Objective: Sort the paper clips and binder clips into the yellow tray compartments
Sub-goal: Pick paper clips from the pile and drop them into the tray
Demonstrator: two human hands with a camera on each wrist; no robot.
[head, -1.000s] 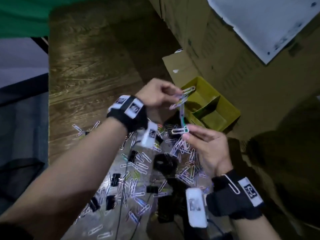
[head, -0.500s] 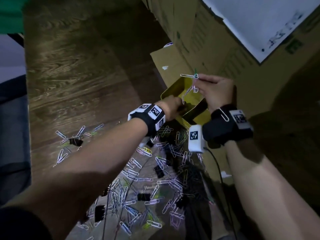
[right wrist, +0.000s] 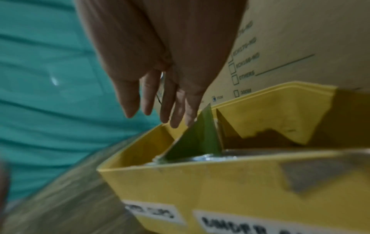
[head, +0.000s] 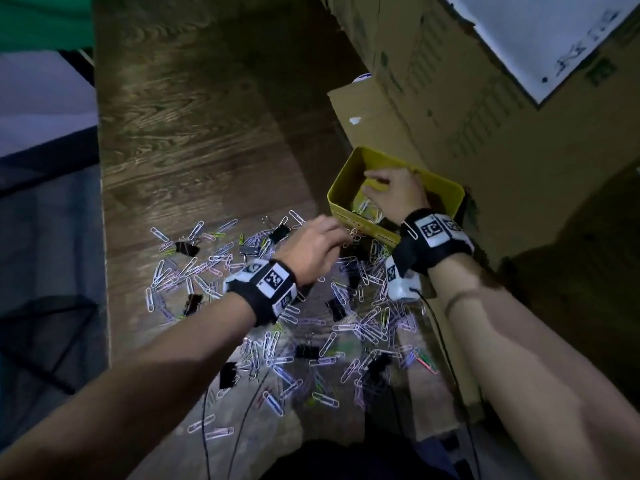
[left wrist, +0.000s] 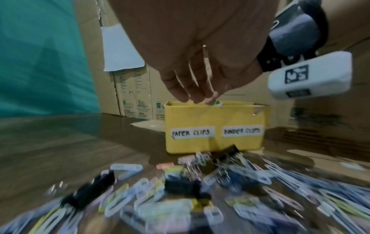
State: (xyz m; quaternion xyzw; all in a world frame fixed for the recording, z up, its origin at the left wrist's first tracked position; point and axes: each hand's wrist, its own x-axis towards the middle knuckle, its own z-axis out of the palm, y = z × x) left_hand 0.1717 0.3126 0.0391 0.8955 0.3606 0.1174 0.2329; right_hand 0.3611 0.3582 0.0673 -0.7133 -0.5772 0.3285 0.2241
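The yellow tray (head: pixel 341 211) stands at the table's far right against cardboard boxes. Its front (left wrist: pixel 212 117) is labelled PAPER CLIPS on the left and BINDER CLIPS on the right, and a green divider (right wrist: pixel 200 136) splits it. Some paper clips (head: pixel 367 207) lie in the left compartment. My right hand (head: pixel 381 187) hangs over the tray, its fingers (right wrist: pixel 176 107) straight and empty. My left hand (head: pixel 325 237) hovers just before the tray's front wall, over the pile, its fingers (left wrist: pixel 192 91) relaxed and holding nothing. Loose paper clips (head: pixel 367 327) and black binder clips (head: pixel 228 374) cover the near table.
Tall cardboard boxes (head: pixel 450 98) wall in the right side, with a flat cardboard piece (head: pixel 360 112) behind the tray. The table's left edge (head: pixel 104 237) drops off. Thin black cables (head: pixel 440 334) run across the pile. Bare wood (head: pixel 190 133) lies beyond the clips.
My right hand carried linked paper clips over the tray and now hangs empty above it. My left hand let go of them and dropped toward the pile.
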